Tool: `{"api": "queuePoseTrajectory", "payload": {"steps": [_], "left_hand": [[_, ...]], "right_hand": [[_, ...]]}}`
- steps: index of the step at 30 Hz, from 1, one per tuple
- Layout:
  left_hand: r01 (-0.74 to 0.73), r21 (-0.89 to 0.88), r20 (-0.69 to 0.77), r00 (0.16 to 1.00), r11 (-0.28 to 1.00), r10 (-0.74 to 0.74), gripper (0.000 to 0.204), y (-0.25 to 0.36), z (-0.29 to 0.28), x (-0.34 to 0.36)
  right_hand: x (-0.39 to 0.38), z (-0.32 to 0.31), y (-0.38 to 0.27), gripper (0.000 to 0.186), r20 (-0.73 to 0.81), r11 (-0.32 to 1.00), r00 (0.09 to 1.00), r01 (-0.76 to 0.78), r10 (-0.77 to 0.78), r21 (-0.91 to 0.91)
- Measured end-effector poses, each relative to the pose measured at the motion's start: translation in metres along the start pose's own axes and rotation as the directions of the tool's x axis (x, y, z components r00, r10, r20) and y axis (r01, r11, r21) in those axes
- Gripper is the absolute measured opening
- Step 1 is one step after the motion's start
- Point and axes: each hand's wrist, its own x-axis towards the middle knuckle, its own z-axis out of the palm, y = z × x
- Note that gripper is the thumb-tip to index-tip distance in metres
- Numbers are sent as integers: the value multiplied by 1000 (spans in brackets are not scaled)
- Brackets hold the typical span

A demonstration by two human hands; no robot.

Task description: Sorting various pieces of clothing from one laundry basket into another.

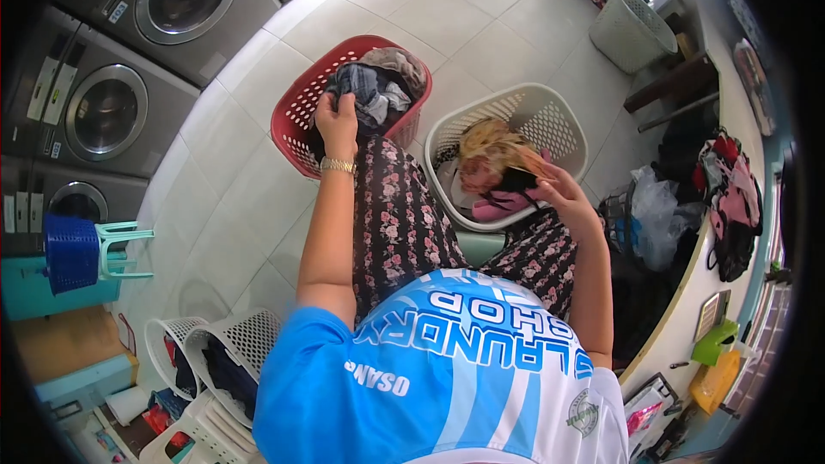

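Note:
In front of me on the left, a red laundry basket holds grey, dark and plaid clothes. My left hand, a gold watch on its wrist, is over this basket's near side. Its fingers are pinched on a dark blue plaid garment lying on the pile. To the right stands a white laundry basket with pink and black clothes inside. My right hand is at that basket's right rim, fingers closed on the edge of a tan and orange garment. Parts of both piles are hidden.
Grey washing machines line the left wall. A blue basket sits by a pale green stool. White baskets with clothes stand behind on the left. Another pale basket is far right, and a cream table bears clothes.

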Motion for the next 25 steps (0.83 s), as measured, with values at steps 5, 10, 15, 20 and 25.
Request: {"api": "queuePoseTrajectory", "payload": {"steps": [5, 10, 15, 20, 25], "left_hand": [[-607, 66, 632, 640, 792, 437, 25, 114, 48, -101], [-185, -202, 946, -290, 962, 143, 28, 152, 78, -199], [-154, 156, 978, -117, 976, -175, 54, 128, 77, -219], [-409, -167, 985, -105, 897, 135, 44, 107, 84, -232], [-31, -190, 873, 451, 981, 183, 32, 125, 80, -210]], "right_hand": [[-4, 32, -22, 67, 242, 908, 969, -149, 54, 393], [-16, 43, -45, 61, 227, 656, 972, -136, -55, 742], [-38, 5, -62, 50, 11, 570, 993, 57, -117, 820], [-80, -31, -70, 50, -381, 461, 872, 487, -308, 742], [-100, -60, -71, 51, -400, 715, 854, 504, -332, 484]]}}
